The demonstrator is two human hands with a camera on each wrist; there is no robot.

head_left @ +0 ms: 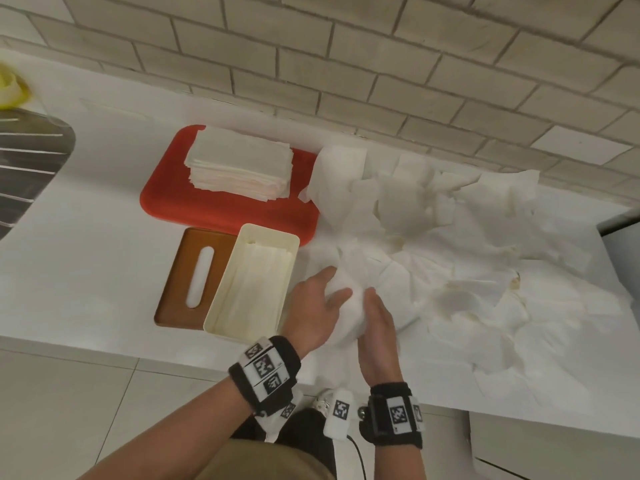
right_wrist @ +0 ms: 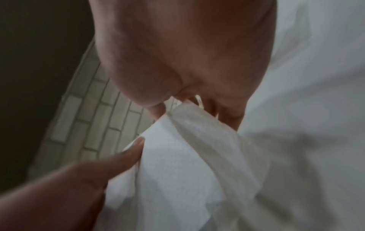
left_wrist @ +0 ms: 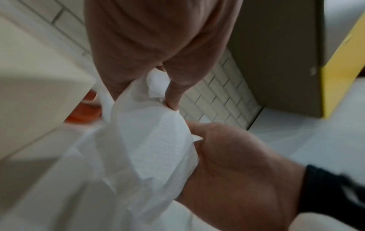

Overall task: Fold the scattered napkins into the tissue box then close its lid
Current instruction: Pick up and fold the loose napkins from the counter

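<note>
A white napkin is held up off the counter between both hands, just right of the open cream tissue box. My left hand pinches its left side, thumb over the paper. My right hand grips its right side. In the left wrist view the napkin hangs between my left hand and my right hand. The right wrist view shows the napkin pinched by my right hand. Folded napkins lie inside the box. The brown slotted lid lies left of the box. Several loose napkins cover the counter to the right.
A red tray behind the box carries a stack of folded napkins. A tiled wall backs the white counter. A metal sink lies at the far left. The counter's front edge runs just under my wrists.
</note>
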